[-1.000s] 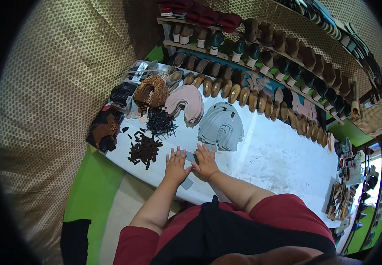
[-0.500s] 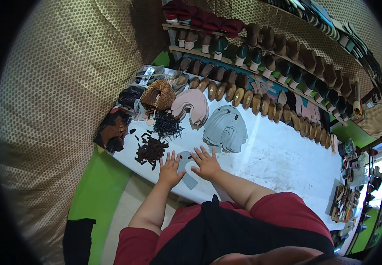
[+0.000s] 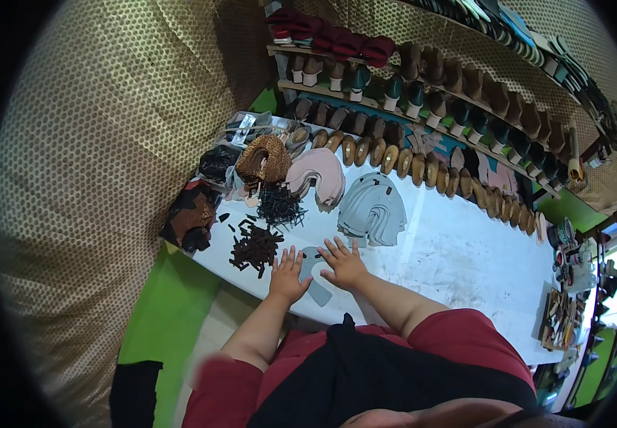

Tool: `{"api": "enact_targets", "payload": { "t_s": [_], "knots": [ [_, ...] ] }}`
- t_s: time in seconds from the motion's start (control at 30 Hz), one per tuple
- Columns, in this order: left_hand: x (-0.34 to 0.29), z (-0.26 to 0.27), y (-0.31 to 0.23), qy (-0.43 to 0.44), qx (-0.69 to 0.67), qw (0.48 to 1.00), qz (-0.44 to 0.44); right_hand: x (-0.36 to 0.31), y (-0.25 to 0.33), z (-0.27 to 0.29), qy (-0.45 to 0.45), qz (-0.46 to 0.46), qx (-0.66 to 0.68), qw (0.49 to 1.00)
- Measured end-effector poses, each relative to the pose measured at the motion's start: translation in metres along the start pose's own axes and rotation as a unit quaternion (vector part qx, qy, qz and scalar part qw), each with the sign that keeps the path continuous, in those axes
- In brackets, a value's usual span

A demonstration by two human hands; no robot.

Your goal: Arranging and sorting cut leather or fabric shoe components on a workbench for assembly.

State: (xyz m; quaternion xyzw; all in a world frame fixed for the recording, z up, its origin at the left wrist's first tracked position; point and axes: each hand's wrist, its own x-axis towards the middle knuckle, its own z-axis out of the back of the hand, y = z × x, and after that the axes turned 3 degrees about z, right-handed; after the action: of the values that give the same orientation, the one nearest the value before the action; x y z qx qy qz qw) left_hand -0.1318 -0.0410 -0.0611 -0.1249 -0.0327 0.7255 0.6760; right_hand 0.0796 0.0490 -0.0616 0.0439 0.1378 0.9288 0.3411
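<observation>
A single grey, curved shoe-upper piece [image 3: 318, 293] lies flat near the table's front edge. On its left side rests my left hand [image 3: 289, 278], palm down with the fingers spread. My right hand [image 3: 345, 267] lies flat at its right side, fingers likewise apart. Neither hand grips anything. Just left of my left hand is a loose heap of short dark brown strips [image 3: 254, 248]. Beyond my right hand sits a fanned stack of similar grey pieces [image 3: 374, 208].
Behind the heap lie thin black strips [image 3: 280, 205], leopard-print pieces [image 3: 263, 158] and pink pieces [image 3: 317, 171]. Wooden shoe lasts [image 3: 390, 160] line the table's back edge under shelves of shoes [image 3: 394, 93]. A tool box [image 3: 558, 319] stands at the right end.
The whole view has shifted slightly. Both hands stay flat and spread beside the grey piece, with little visible movement over the table.
</observation>
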Motion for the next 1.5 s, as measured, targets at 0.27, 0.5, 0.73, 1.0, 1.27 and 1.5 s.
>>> {"api": "enact_targets", "payload": {
  "t_s": [0.27, 0.5, 0.73, 1.0, 1.27, 1.5],
  "knots": [
    [0.002, 0.005, 0.027, -0.007, -0.064, 0.997, -0.051, 0.004, 0.002, -0.004, 0.014, -0.011, -0.007, 1.000],
    [0.012, 0.043, 0.155, -0.150, 0.000, 0.988, 0.039, 0.007, 0.010, 0.004, -0.004, -0.046, 0.055, 0.997],
    [0.021, 0.049, 0.254, -0.141, -0.031, 0.989, 0.009, 0.077, 0.046, -0.029, -0.146, -0.175, 0.102, 0.968],
    [0.026, 0.045, 0.267, -0.114, -0.081, 0.990, -0.028, 0.197, 0.112, -0.008, -0.200, -0.176, 0.059, 0.962],
    [0.026, 0.050, 0.266, -0.099, -0.113, 0.988, -0.024, 0.273, 0.139, -0.006, -0.125, -0.158, -0.003, 0.980],
    [0.030, 0.051, 0.267, -0.070, -0.114, 0.991, -0.003, 0.296, 0.135, -0.026, -0.107, -0.206, -0.037, 0.972]
  ]
}}
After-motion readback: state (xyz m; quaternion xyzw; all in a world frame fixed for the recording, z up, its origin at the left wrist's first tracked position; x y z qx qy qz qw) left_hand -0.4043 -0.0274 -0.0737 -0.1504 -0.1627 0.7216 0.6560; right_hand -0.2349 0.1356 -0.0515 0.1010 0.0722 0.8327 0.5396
